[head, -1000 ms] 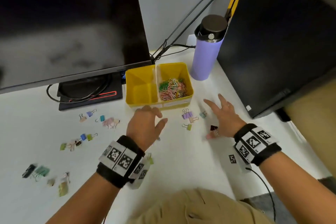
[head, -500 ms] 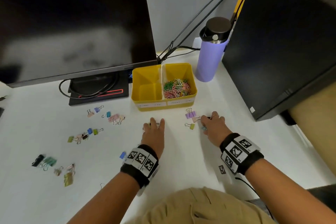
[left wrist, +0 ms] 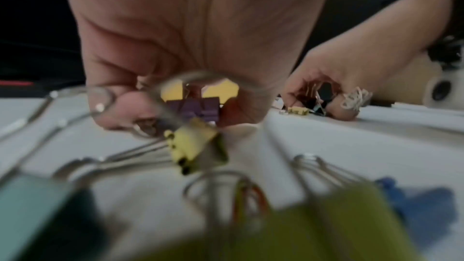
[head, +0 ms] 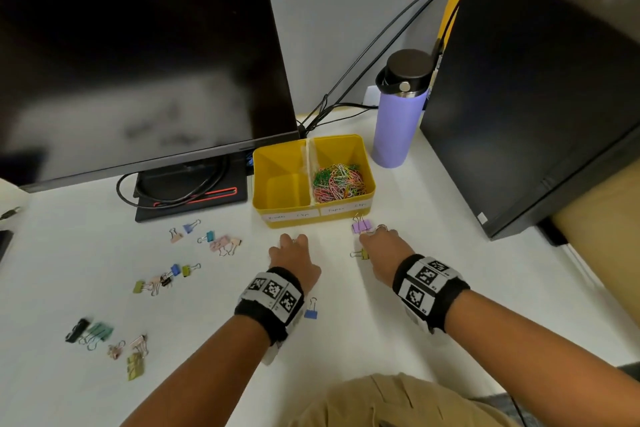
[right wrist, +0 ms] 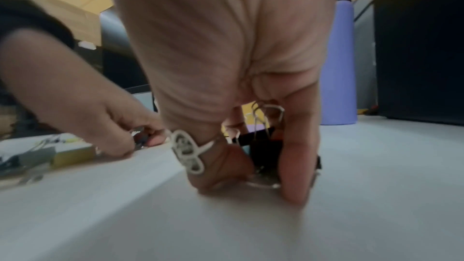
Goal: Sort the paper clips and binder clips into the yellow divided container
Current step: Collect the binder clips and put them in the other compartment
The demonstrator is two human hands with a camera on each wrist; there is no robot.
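Observation:
The yellow divided container stands at mid-desk; its right half holds colourful paper clips and its left half is bare. Just in front of it my left hand is down on the desk, fingers curled round a purple binder clip. My right hand is also fingertips-down, gripping a black binder clip whose wire handles stick up. A lilac binder clip and an olive one lie beside the right hand. Several more binder clips are scattered to the left.
A monitor on its stand sits at the back left, with a purple bottle and a black computer case at the right. A blue binder clip lies by my left wrist. Cables run behind the container.
Both hands dropped from open and raised to fingertips on the desk, and their fingers curled round clips. The head view pulled back and tilted up.

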